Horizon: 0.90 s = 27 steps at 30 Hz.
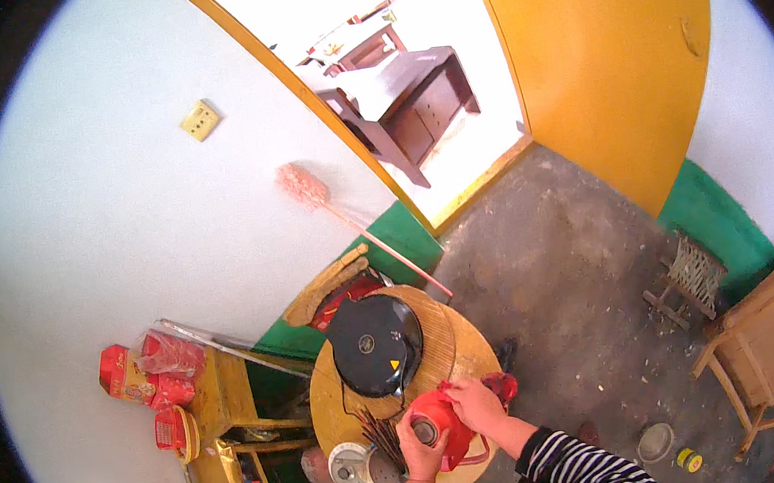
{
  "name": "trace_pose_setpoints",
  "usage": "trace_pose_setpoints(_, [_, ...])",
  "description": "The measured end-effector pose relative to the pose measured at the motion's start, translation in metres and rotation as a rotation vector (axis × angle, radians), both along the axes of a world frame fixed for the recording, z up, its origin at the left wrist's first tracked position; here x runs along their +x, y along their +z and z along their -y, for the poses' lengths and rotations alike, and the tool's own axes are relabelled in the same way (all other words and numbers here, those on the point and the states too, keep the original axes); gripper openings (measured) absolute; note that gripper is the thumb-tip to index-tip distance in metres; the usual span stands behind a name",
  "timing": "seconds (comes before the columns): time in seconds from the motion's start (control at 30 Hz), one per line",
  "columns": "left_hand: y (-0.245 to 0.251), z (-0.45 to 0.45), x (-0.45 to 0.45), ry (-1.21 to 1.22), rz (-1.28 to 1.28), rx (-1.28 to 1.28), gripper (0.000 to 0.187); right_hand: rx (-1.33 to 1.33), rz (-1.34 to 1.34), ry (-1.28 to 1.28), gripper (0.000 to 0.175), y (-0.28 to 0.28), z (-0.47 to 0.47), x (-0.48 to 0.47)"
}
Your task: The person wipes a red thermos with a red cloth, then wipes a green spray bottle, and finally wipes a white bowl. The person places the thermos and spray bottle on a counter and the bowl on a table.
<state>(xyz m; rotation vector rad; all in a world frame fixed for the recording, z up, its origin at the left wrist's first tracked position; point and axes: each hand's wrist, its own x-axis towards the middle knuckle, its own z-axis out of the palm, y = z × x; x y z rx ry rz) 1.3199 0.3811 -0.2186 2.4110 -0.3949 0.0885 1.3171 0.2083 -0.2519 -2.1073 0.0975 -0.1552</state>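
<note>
Over the near edge of a round wooden table (473,344), my left hand (421,454) grips a red vessel with a loop handle (454,437), around its round end with a dark metal centre. My right hand (476,406) presses on the vessel's upper side, its fingers on a dark red cloth or plastic piece (503,386). Whether that piece is separate from the vessel is hard to tell. Just left of my hands lie a bundle of thin brown sticks (381,439), a perforated grey utensil (386,473) and a round pale container (349,470). Behind them sits a black electric baking pan (377,344) with its lid down.
A pink duster (304,185) leans on the wall beside an open doorway. To the left, a wooden cabinet (224,387) bears red packages (169,360). A woven stool (694,277), a wooden chair (768,339), a round dish (655,442) and a yellow tin (689,460) are at right.
</note>
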Motion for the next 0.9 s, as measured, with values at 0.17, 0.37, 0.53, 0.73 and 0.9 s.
trace_pose_setpoints(0.17, [-0.005,-0.003,0.004,-0.02,0.022,0.0,0.086,-0.038,-0.111,-0.103,0.033,-0.014,-0.017,-0.039])
trace_pose_setpoints(0.37, [0.006,0.0,0.003,-0.001,-0.03,-0.035,0.085,0.153,-0.189,-0.031,0.031,-0.016,-0.005,-0.079])
trace_pose_setpoints(0.53, [0.014,0.002,0.005,-0.012,-0.049,0.022,0.082,1.176,-0.43,-0.487,0.029,-0.017,0.02,-0.043])
trace_pose_setpoints(0.73, [0.007,0.003,0.005,0.003,-0.004,0.076,0.08,1.758,-0.29,-0.318,0.031,-0.036,0.044,0.007])
trace_pose_setpoints(0.9, [0.006,0.007,0.005,0.063,-0.07,0.132,0.079,0.838,-0.328,0.024,0.057,-0.07,0.005,0.01])
